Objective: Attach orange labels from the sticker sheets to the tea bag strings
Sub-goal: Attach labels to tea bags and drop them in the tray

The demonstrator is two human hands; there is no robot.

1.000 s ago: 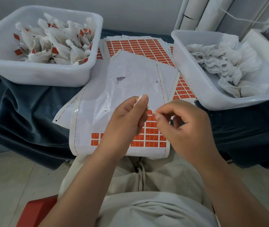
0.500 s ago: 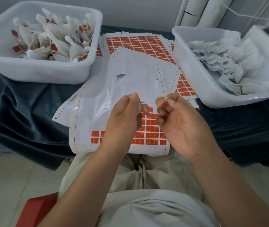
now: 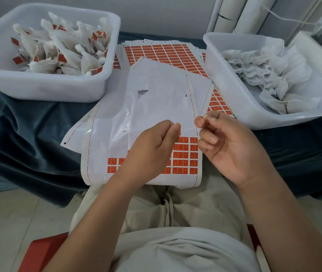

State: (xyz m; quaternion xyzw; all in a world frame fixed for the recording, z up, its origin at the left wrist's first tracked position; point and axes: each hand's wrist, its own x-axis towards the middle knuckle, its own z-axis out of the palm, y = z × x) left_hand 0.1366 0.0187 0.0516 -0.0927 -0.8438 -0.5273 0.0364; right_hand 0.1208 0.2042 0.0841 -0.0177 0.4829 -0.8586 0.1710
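My left hand (image 3: 152,148) and my right hand (image 3: 228,148) hover above the near sticker sheet (image 3: 105,138), a hand's width apart. Both pinch thumb against forefinger. A thin white tea bag string (image 3: 187,129) runs faintly between the two pinches. The tea bag itself is hidden. Rows of orange labels (image 3: 185,162) remain on the lower right of that sheet; its upper part is peeled bare. A fuller sheet of orange labels (image 3: 166,54) lies farther back.
A white bin (image 3: 48,91) at the back left holds several tea bags with orange labels. A white bin (image 3: 240,112) at the right holds several plain tea bags (image 3: 264,71). Dark blue cloth (image 3: 28,134) covers the table. White tubes (image 3: 234,14) lean at the back.
My hands have drawn apart. The right hand turned palm up and shifted right. The white bit at my left fingertips a second ago no longer shows.
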